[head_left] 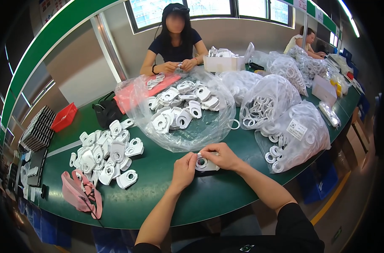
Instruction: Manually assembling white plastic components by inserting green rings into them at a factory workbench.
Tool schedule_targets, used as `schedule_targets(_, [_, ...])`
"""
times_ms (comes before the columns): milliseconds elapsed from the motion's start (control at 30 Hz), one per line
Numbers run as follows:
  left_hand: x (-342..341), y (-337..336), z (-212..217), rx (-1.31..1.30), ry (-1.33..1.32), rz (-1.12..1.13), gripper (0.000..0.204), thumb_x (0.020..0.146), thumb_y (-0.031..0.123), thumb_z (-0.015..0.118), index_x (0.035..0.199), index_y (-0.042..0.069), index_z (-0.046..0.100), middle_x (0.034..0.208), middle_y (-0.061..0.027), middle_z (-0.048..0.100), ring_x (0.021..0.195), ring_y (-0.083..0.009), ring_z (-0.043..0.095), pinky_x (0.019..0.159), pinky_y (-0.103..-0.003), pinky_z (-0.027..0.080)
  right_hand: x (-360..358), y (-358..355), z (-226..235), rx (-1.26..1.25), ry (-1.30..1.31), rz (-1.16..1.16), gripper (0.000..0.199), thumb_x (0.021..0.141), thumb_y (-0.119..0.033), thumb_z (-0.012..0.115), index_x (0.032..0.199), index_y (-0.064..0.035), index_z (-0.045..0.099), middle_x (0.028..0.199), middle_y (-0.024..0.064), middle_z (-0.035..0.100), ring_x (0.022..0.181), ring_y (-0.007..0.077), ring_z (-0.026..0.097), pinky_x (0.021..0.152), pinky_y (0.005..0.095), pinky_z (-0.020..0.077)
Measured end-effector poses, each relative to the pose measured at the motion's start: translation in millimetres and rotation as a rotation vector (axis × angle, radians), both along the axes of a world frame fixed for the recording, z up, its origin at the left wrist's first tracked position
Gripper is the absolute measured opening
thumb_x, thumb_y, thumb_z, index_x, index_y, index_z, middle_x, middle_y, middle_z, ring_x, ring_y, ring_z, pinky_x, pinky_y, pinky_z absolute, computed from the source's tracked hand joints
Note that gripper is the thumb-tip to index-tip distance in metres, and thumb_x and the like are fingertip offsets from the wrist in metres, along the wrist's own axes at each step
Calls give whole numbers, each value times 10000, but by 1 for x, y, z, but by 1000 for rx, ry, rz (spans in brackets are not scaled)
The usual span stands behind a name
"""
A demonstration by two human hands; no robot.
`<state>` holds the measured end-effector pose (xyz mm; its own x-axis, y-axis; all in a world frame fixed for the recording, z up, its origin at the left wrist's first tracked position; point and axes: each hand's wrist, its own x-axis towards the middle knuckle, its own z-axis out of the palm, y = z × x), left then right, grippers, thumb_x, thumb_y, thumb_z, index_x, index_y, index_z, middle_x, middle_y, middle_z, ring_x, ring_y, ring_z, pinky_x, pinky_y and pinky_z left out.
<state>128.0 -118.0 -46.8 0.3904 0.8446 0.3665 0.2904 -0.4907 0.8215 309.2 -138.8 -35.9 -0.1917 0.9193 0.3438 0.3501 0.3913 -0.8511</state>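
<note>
My left hand [183,170] and my right hand [220,155] both grip one white plastic part with a round hole [205,164], held just above the green table [158,202]. Just beyond my hands lies an open clear bag [208,130] full of similar white parts [179,105]. A pile of the same white parts [105,156] lies on the table to my left. Clear bags of white rings [297,130] sit to my right.
A person in a dark shirt [175,46] sits across the table handling a small part beside a white box [223,64]. Another person [305,42] works at the far right. A pink mesh bag [80,194], red tray [64,117] and black bag [105,110] lie left.
</note>
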Motion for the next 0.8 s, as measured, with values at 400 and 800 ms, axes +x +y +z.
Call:
schedule_targets(400, [17,-26,16,-63,54,26,337,826,143,618,1079,-3,451,872,-234,622,806,-401,614,670,-425,478,-11,0,-8,-304,455,-209,189,821,-197,686,825,-33,593,758,8,606,714,44,539,616,189,427])
schedule_targets(800, [-19,9,5,-364,-152,-112,396,771,74,649,1137,1,516,903,-98,652,809,-163,630,702,-292,494,3,-1,12,-53,-146,-14,266,828,-157,635,1064,-34,629,933,135,669,791,230,654,717,290,489])
